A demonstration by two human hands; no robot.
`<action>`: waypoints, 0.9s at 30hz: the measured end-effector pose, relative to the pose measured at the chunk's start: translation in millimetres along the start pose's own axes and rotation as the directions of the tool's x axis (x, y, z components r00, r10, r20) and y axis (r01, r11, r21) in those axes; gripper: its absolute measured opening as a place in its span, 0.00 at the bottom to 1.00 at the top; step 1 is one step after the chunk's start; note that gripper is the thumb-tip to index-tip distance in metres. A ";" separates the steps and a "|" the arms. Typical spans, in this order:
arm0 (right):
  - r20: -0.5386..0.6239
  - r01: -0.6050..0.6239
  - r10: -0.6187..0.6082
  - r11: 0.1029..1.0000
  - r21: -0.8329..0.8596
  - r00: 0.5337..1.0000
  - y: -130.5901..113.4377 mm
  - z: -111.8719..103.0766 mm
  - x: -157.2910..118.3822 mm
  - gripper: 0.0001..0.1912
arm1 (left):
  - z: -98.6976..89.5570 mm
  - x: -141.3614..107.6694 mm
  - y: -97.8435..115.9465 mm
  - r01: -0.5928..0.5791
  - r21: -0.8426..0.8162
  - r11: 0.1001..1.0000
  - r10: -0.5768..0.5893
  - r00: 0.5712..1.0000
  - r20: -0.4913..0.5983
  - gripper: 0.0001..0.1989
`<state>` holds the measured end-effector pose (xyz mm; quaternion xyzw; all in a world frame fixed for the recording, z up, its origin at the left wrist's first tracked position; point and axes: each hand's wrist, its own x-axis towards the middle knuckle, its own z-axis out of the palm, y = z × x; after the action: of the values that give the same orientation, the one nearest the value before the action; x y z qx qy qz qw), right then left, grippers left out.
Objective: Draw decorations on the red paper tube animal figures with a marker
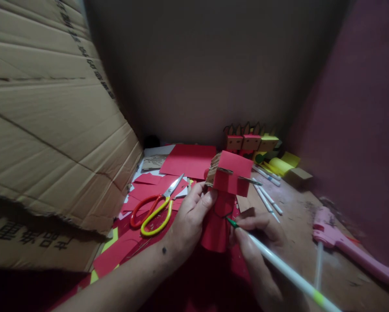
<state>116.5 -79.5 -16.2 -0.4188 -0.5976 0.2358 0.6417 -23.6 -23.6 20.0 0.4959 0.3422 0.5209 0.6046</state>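
My left hand (194, 210) is closed round a red paper figure (217, 232), holding it upright. Its body is a red tube, topped by a boxy head of red paper and brown cardboard. In my right hand (257, 238) is a white marker (279, 260) with a green tip, gripped like a pen. The tip touches or almost touches the front of the tube, where a dark curved line shows. Left of my left hand lie scissors (157, 210) with one red and one yellow handle, blades pointing away from me.
Red paper sheets (191, 160) and scraps cover the left side. Behind stand several small box-headed paper figures (251, 141). White markers (267, 197) and a pink glue gun (344, 247) lie right, near a yellow paper roll (280, 164). A large cardboard sheet (58, 108) rises at left.
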 end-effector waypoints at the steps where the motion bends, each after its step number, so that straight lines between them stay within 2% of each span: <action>1: -0.010 0.004 -0.004 1.000 -0.002 1.000 -0.2 -0.3 0.3 0.04 | 0.2 -0.2 0.3 -0.004 0.000 1.000 0.004 1.000 -0.001 0.17; 10: 0.019 0.010 -0.009 0.999 -0.031 1.000 -0.5 -0.9 3.3 0.05 | 0.5 0.3 -0.8 0.009 -0.023 1.000 -0.010 1.000 -0.005 0.16; 15: -0.023 0.001 -0.002 0.999 -0.048 1.000 -1.0 -0.2 -1.2 0.03 | -0.3 0.8 -1.6 0.009 -0.011 1.000 -0.008 1.000 0.013 0.18; 22: 0.022 -0.011 0.012 1.000 -0.012 1.000 -1.6 -1.1 -0.4 0.04 | -1.9 1.1 -2.0 -0.016 0.025 1.000 0.015 1.000 0.006 0.18; 27: -0.008 0.024 -0.024 1.000 0.001 1.000 -5.1 -3.1 5.6 0.05 | -0.9 0.7 -3.5 0.013 -0.064 0.998 -0.010 0.999 0.042 0.18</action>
<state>119.5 -78.5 -8.6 -0.4123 -0.5999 0.2267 0.6471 -23.3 -22.6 16.4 0.4851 0.3152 0.5178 0.6303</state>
